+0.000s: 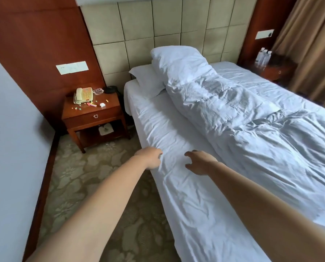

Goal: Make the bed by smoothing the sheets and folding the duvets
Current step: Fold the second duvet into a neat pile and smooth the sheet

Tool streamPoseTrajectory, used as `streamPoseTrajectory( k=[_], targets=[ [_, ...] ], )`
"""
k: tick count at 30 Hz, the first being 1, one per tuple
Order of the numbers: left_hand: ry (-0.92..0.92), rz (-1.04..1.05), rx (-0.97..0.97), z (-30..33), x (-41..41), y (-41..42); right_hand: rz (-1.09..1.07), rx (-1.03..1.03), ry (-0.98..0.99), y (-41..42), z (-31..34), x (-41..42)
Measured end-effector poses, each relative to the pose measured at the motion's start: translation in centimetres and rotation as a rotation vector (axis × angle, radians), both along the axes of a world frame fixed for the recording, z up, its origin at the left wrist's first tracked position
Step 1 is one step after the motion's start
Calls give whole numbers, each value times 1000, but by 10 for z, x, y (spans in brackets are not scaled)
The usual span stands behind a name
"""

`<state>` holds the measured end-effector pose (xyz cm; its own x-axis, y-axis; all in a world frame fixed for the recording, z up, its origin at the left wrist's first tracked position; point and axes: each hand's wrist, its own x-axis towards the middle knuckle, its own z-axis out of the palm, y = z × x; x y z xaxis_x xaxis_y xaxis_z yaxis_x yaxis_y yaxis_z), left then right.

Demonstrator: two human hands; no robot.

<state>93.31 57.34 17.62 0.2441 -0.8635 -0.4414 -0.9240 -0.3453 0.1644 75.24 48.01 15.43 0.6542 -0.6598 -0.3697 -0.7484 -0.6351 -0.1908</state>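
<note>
Left hand (151, 157) grips the white sheet (176, 138) at the near edge of the bed (139, 118), fingers curled into the fabric. Right hand (199, 161) hovers just above the sheet beside it, fingers spread and half-curled, holding nothing. Crumpled duvet (252, 118) lies along the bed's middle, its top against two pillows (175, 63) at the headboard. Bedside table (93, 114) carries a telephone (83, 95).

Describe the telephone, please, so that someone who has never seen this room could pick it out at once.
Start from the bed and look left of its head end to the wooden nightstand against the red-brown wall panel. The telephone sits at the back of its top; it is cream, corded and by far the largest thing among the small coloured bits scattered there.
</note>
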Motion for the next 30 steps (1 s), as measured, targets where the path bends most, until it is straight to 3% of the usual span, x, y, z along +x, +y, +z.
streamPoseTrajectory(
  k=[10,30],
  targets=[
    [9,-138,-19,5,120,-63,-152,-53,24,-41,16,91],
    [-65,-162,-28,23,382,-377,-235,-61,-87,-365,29,362]
  ],
)
